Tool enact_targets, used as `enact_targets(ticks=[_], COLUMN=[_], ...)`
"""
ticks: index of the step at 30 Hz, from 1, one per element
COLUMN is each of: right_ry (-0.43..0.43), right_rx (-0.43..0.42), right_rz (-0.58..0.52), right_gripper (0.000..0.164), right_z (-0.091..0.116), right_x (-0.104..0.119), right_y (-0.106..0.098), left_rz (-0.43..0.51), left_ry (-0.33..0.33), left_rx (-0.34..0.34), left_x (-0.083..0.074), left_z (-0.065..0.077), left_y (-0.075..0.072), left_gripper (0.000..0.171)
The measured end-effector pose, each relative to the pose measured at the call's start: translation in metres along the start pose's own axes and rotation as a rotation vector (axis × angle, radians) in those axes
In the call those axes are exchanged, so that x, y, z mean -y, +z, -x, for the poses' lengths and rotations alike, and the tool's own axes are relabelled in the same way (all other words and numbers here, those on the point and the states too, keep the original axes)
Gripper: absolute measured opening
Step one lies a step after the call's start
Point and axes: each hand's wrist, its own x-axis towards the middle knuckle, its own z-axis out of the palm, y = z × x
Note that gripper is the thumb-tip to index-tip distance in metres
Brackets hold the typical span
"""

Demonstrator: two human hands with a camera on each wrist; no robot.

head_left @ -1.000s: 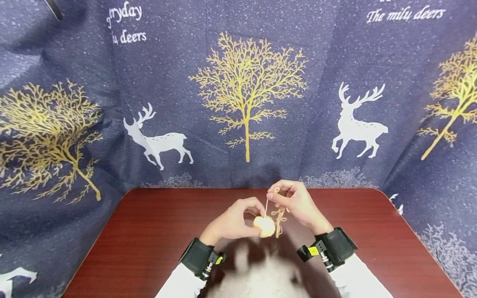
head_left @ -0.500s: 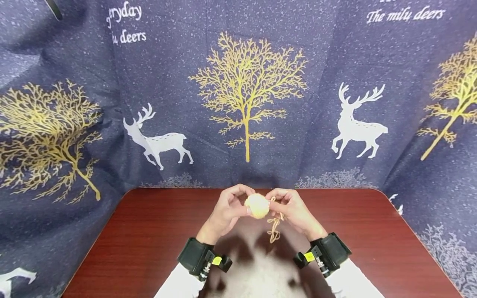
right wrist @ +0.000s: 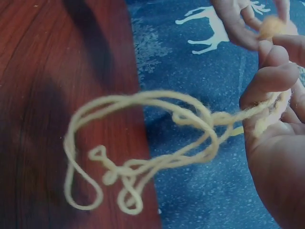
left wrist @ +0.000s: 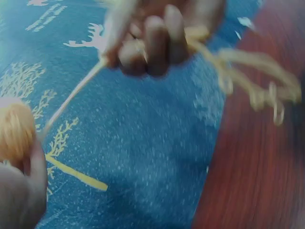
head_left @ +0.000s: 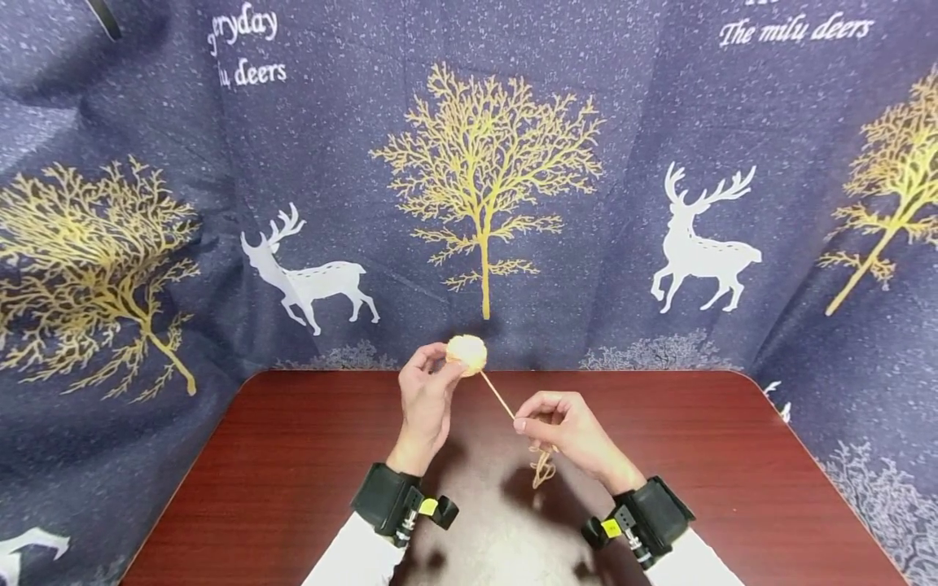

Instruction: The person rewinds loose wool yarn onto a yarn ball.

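Left hand [head_left: 427, 399] lifts the yarn ball [head_left: 466, 353] up and away; right hand [head_left: 564, 427] pinches the strand [head_left: 498, 396].

Half a second ago I had both hands close together around the ball; now my left fingers grip it raised at the far edge of the table [head_left: 293, 456], and my right hand has dropped nearer, fingers curled on the yarn. I judge that a fresh length has been drawn off the ball. That strand is taut and straight, its long axis running from the ball at far left down to my right fingertips at near right. Below my right hand a loose tangle of loops [right wrist: 138, 157] hangs above the table, touching nothing I can see.
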Motion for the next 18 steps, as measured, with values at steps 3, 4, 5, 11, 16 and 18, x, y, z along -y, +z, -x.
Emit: enact_targets(ticks=[3,4,5,11,16,18], right_ry=[-0.017,-0.022,-0.032,-0.087,-0.154,-0.163], right_rx=[0.012,0.013,0.012,-0.029,-0.054,-0.053], right_rz=[0.061,0.073,0.082,0.139,0.192,0.205], right_gripper=[0.014,0.013,0.011,0.007,0.007,0.008], right_z=[0.004,0.005,0.006,0.005,0.001,-0.001], right_x=[0.003,0.005,0.007,0.02,0.029,0.031], right_y=[0.001,0.001,0.001,-0.002,-0.008,-0.01], left_rz=[-0.275,-0.376,-0.479,-0.945,-0.99,-0.927], left_ry=[0.098,0.13,0.163,0.302,0.117,0.002], left_rx=[-0.063,-0.063,-0.048,0.229,0.611,0.749], left_x=[0.007,0.009,0.011,0.018,0.007,0.002], left_z=[0.001,0.002,0.003,0.01,0.014,0.014], left_y=[-0.004,-0.006,-0.008,-0.019,-0.016,-0.014], left_gripper=[0.028,0.031,0.033,0.036,0.033,0.031])
